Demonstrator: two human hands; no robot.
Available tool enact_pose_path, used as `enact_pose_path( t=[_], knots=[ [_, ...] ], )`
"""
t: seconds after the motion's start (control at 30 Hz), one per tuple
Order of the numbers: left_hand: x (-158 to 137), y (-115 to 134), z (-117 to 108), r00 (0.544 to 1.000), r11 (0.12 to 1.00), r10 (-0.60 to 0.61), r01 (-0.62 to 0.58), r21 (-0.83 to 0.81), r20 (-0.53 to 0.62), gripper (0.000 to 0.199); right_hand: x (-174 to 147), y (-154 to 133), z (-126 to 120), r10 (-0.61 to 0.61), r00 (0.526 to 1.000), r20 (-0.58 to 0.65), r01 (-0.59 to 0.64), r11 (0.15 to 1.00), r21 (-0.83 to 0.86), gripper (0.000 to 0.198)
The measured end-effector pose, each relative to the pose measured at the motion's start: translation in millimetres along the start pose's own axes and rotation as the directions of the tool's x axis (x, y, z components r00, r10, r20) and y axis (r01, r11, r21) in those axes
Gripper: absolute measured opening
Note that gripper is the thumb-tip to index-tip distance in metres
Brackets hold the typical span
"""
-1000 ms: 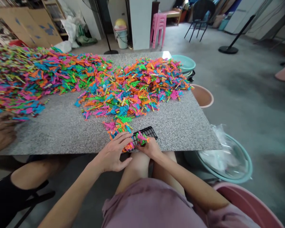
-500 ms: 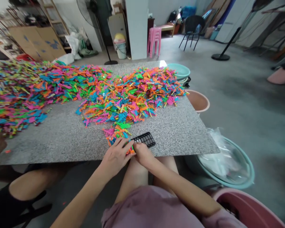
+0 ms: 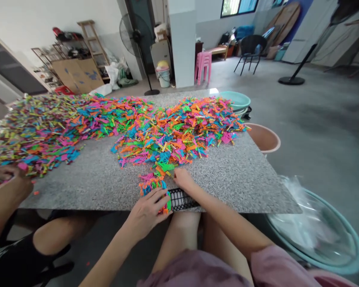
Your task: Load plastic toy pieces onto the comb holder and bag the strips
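A narrow black lattice tray (image 3: pixel 184 199) lies at the table's near edge. Its left part holds a tight row of small gun-shaped plastic pieces (image 3: pixel 152 185) in orange, green, blue and pink. Across that row lies my left hand (image 3: pixel 149 205), fingers over the far side and thumb on the near side, closed around the pieces. My right hand (image 3: pixel 182 178) is beyond the tray, its fingers curled at a few loose pieces (image 3: pixel 164 167) by the pile's near tip. Whatever its fingertips hold is hidden.
A large pile of the same bright pieces (image 3: pixel 179 131) covers the middle of the grey speckled table (image 3: pixel 227 179). More pieces (image 3: pixel 42 135) spread leftwards, where another person's hands (image 3: pixel 13 183) work. Basins, including one holding clear plastic bags (image 3: pixel 314 231), stand off the table's right side.
My right hand has left the tray's packed row and moved away to the loose pieces. My left hand stays on the row. The view has tilted up; the other person's hands have come further into view.
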State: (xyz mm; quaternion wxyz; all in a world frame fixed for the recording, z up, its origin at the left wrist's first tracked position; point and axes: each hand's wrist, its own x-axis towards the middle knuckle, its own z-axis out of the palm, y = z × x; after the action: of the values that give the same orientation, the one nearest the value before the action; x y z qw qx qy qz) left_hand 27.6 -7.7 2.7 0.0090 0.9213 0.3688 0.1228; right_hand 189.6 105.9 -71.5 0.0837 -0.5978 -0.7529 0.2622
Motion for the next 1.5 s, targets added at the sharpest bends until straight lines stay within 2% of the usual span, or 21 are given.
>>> enact_pose_path(
  t=[0.1,0.17,0.27,0.33,0.43,0.5,0.6,0.67,0.73,0.83,0.93,1.0,1.1,1.23,1.3,1.4,1.5],
  knots=[
    [3.9,-0.8,-0.7,1.0,1.0,-0.003,0.003,-0.001,0.005,0.027,3.4,-1.1,1.2,0.027,0.999,-0.039,-0.028,1.0,-0.011,0.04],
    [3.2,-1.2,-0.9,1.0,1.0,-0.008,0.008,-0.012,0.012,0.027,8.2,-5.7,-2.4,0.025,1.0,-0.005,-0.025,1.0,-0.016,0.048],
    [-1.1,-1.4,-0.5,1.0,1.0,-0.015,0.015,-0.028,-0.007,0.028,10.2,-4.5,-13.0,-0.026,0.999,0.036,0.026,1.0,-0.005,0.024],
    [-4.4,-1.5,0.7,0.999,0.999,-0.03,0.029,-0.03,-0.024,0.027,1.4,7.3,-18.5,-0.072,0.997,-0.035,0.074,0.996,0.041,0.011],
    [-8.3,-2.6,3.5,0.999,0.998,-0.046,0.046,-0.031,-0.017,0.026,-23.7,31.1,-14.9,-0.127,0.977,-0.169,0.152,0.977,0.146,0.01],
    [-10.5,-4.4,5.8,0.999,0.998,-0.048,0.048,-0.038,-0.015,0.027,-39.3,39.2,-3.8,-0.17,0.969,-0.178,0.213,0.943,0.257,0.009],
    [-12.1,-7.3,8.4,0.999,0.998,-0.044,0.043,-0.05,-0.023,0.028,-47.9,33.1,17.6,-0.178,0.974,-0.142,0.224,0.86,0.458,0.012],
    [-11.6,-8.0,8.7,0.999,0.998,-0.035,0.034,-0.048,-0.026,0.027,-45.2,22.4,27.8,-0.157,0.976,-0.154,0.214,0.832,0.512,0.017],
    [-10.2,-7.6,8.2,0.999,0.999,-0.021,0.019,-0.042,-0.039,0.026,-41.8,12.2,31.2,-0.193,0.969,-0.155,0.243,0.86,0.448,0.016],
    [-8.4,-5.9,7.5,0.998,1.0,0.002,-0.003,-0.028,-0.068,0.023,-40.0,0.8,25.2,-0.275,0.956,-0.106,0.292,0.929,0.229,0.015],
    [-6.8,-5.2,6.7,0.996,1.0,0.004,-0.004,0.004,-0.093,0.021,-35.3,-9.8,12.8,-0.274,0.961,-0.031,0.275,0.96,0.054,0.021],
    [-5.1,-5.8,5.2,0.995,0.999,0.017,-0.013,0.042,-0.096,0.022,-29.1,-16.0,6.3,-0.272,0.961,0.047,0.272,0.962,0.008,0.02],
    [-1.8,-7.1,1.5,0.999,0.997,0.049,-0.048,0.063,-0.021,0.029,-23.6,-17.6,5.2,-0.287,0.952,0.11,0.287,0.958,0.02,0.016],
    [0.6,-6.6,-1.8,0.998,1.0,0.001,-0.002,0.015,0.062,0.031,-25.0,1.9,10.6,-0.381,0.923,0.047,0.373,0.919,0.124,0.02],
    [0.7,-5.2,-1.1,0.998,1.0,-0.02,0.02,-0.008,0.056,0.03,-19.4,13.9,8.4,-0.349,0.936,-0.044,0.351,0.932,0.094,0.027],
    [1.4,-2.9,1.0,0.999,0.999,-0.02,0.022,-0.033,0.038,0.027,1.1,17.0,1.4,-0.229,0.959,-0.168,0.21,0.97,-0.123,0.031],
    [-0.3,-3.1,-0.4,0.999,0.999,-0.031,0.032,-0.042,0.035,0.028,20.5,3.1,-0.9,-0.275,0.955,-0.107,0.225,0.913,-0.342,0.031]
  ],
)
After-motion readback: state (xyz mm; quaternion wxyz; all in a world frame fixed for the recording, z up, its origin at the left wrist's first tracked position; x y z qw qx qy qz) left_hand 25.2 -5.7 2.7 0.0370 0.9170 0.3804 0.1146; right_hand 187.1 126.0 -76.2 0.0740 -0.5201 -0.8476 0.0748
